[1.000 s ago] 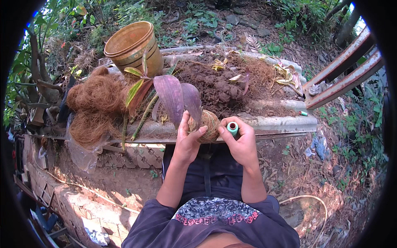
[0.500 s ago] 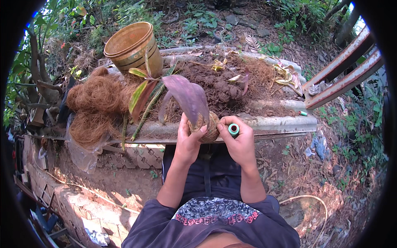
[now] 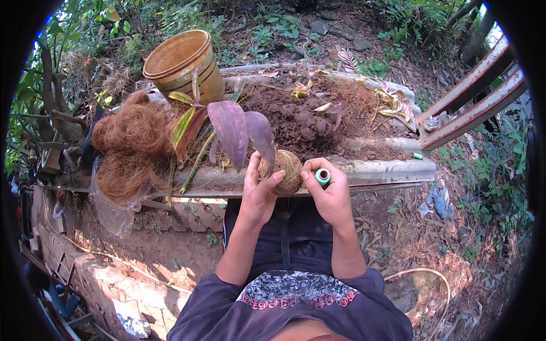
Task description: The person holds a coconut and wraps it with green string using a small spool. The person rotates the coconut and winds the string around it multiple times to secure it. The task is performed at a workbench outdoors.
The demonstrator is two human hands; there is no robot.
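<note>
A round ball of brown coconut fibre (image 3: 289, 173) is held just above the near edge of the ledge. From it a plant with broad purple leaves (image 3: 228, 132) leans out to the left. My left hand (image 3: 260, 190) grips the fibre ball from its left side, fingers partly hidden behind it and a drooping leaf. On the ball's right, my right hand (image 3: 328, 192) is closed round a green thread spool (image 3: 323, 176), its hollow end facing up. The thumb and fingertips of that hand are pinched close beside the ball. Thread between spool and ball is too fine to make out.
Loose coconut fibre (image 3: 133, 142) is heaped at the left over a clear plastic bag (image 3: 116, 213). A yellowish bucket (image 3: 190, 74) stands behind it. Dark soil (image 3: 296, 119) covers the middle of the corrugated sheet (image 3: 387, 170). Rusty metal bars (image 3: 475, 108) rise at the right.
The ball and plant have turned in my left hand, and the leaves have swung left and lower, showing more of the ball. My right hand has shifted very slightly with the spool.
</note>
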